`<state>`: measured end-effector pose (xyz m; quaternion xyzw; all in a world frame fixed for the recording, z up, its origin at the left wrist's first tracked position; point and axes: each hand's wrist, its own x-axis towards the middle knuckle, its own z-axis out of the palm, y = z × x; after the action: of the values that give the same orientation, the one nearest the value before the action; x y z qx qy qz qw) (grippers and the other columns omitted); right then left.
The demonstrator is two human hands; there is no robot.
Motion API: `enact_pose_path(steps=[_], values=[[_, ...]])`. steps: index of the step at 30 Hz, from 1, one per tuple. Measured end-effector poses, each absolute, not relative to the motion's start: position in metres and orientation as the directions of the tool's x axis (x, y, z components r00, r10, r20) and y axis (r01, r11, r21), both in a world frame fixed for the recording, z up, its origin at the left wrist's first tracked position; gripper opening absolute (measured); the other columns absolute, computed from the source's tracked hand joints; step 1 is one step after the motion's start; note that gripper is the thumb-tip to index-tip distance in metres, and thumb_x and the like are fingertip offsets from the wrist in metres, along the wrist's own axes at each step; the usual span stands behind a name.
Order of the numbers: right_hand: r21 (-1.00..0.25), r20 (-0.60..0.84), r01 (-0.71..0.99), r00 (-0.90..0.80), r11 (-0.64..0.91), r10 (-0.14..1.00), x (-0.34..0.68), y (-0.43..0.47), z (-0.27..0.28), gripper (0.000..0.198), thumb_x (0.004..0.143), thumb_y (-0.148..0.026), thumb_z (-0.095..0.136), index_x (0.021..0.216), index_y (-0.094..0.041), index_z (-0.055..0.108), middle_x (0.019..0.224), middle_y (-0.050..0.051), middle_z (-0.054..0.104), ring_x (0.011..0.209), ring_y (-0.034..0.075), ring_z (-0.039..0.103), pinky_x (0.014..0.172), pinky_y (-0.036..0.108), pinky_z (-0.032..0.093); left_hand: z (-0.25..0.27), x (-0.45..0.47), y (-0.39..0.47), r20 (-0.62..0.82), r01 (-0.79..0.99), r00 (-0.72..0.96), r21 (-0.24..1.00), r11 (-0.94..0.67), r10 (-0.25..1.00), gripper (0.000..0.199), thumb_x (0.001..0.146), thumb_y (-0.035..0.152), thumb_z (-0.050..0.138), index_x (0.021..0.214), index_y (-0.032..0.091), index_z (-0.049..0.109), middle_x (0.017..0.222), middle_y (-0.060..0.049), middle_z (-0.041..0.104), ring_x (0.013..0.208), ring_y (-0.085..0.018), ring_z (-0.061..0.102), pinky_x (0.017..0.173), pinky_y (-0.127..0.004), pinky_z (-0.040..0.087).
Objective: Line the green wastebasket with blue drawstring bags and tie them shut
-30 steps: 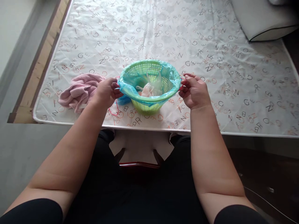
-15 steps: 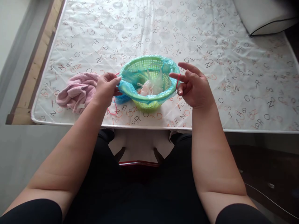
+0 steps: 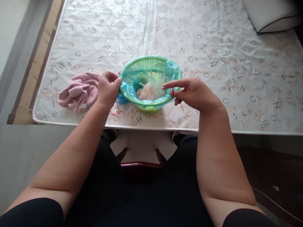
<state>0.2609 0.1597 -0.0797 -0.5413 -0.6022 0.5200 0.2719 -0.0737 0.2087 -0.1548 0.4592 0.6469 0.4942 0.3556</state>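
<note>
A small green plastic basket [image 3: 145,67] stands near the front edge of the mattress, lined with a blue bag [image 3: 129,91] folded over its rim. A knotted clear bag [image 3: 151,88] lies inside. My left hand [image 3: 107,88] grips the blue bag's edge and a red drawstring at the basket's left side. My right hand [image 3: 193,94] is at the right front of the rim, pinching the red drawstring [image 3: 172,91] between thumb and fingers, forefinger stretched over the rim.
A crumpled pink towel [image 3: 78,91] lies left of the basket. The mattress cover [image 3: 213,47] is white with printed letters. A white pillow [image 3: 270,14] sits at the far right corner. A wooden bed frame [image 3: 30,72] runs along the left.
My right hand has moved left and down from beside the basket to its front right rim and has closed on the red drawstring. My left hand has stayed at the left side.
</note>
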Motion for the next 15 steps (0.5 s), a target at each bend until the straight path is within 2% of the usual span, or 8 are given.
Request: enact_pose_path(steps=[2,4,6,9,13,15], values=[[-0.908,-0.203,0.409,-0.252,-0.086,0.946,0.263,0.159,-0.082,0.016,0.091,-0.028,0.087,0.107,-0.024,0.089,0.084,0.002,0.078,0.06,0.011,0.067,0.05,0.026,0.051,-0.154,-0.072,0.211,-0.148,0.048,-0.339,0.984,0.174,0.929,0.026,0.083,0.022,0.084,0.085,0.023,0.058,0.074,0.0,0.059,0.06,-0.012,0.055,0.045,-0.021,0.042],[-0.913,-0.179,0.402,-0.255,-0.064,0.95,0.265,0.159,-0.085,0.018,0.087,-0.038,0.094,0.096,-0.024,0.088,0.078,0.003,0.075,0.061,0.013,0.068,0.048,0.026,0.047,-0.152,-0.071,0.213,-0.3,-0.154,-0.296,0.952,0.265,0.907,0.027,0.084,0.016,0.081,0.083,0.023,0.055,0.067,0.003,0.055,0.049,-0.009,0.046,0.038,-0.02,0.033],[-0.932,-0.146,0.359,-0.261,-0.044,0.954,0.268,0.159,-0.088,0.029,0.081,-0.048,0.1,0.086,-0.024,0.085,0.075,0.003,0.073,0.062,0.015,0.068,0.047,0.027,0.046,-0.15,-0.071,0.216,-0.393,-0.307,-0.226,0.897,0.318,0.892,0.027,0.084,0.011,0.078,0.082,0.023,0.055,0.064,0.004,0.054,0.046,-0.008,0.045,0.038,-0.019,0.035],[-0.95,-0.11,0.31,-0.256,-0.027,0.96,0.269,0.159,-0.092,0.038,0.077,-0.055,0.101,0.079,-0.023,0.08,0.072,0.003,0.071,0.061,0.014,0.066,0.048,0.028,0.047,-0.15,-0.072,0.22,-0.447,-0.437,-0.162,0.832,0.342,0.88,0.023,0.085,0.006,0.073,0.084,0.023,0.057,0.061,0.004,0.055,0.047,-0.008,0.049,0.041,-0.018,0.042],[-0.963,-0.115,0.269,-0.304,-0.031,0.946,0.267,0.158,-0.092,0.035,0.079,-0.049,0.099,0.099,-0.023,0.085,0.087,0.004,0.077,0.064,0.014,0.066,0.052,0.03,0.053,-0.15,-0.076,0.222,-0.451,-0.506,-0.129,0.796,0.332,0.883,0.021,0.09,0.008,0.068,0.083,0.024,0.057,0.059,0.004,0.057,0.046,-0.009,0.047,0.043,-0.021,0.045],[-0.953,-0.141,0.3,-0.329,-0.039,0.934,0.267,0.156,-0.09,0.036,0.082,-0.043,0.096,0.11,-0.024,0.086,0.089,0.003,0.077,0.066,0.014,0.065,0.054,0.03,0.052,-0.15,-0.077,0.221,-0.442,-0.517,-0.128,0.793,0.321,0.888,0.023,0.091,0.012,0.071,0.082,0.024,0.054,0.058,0.004,0.056,0.046,-0.009,0.047,0.043,-0.022,0.046]])
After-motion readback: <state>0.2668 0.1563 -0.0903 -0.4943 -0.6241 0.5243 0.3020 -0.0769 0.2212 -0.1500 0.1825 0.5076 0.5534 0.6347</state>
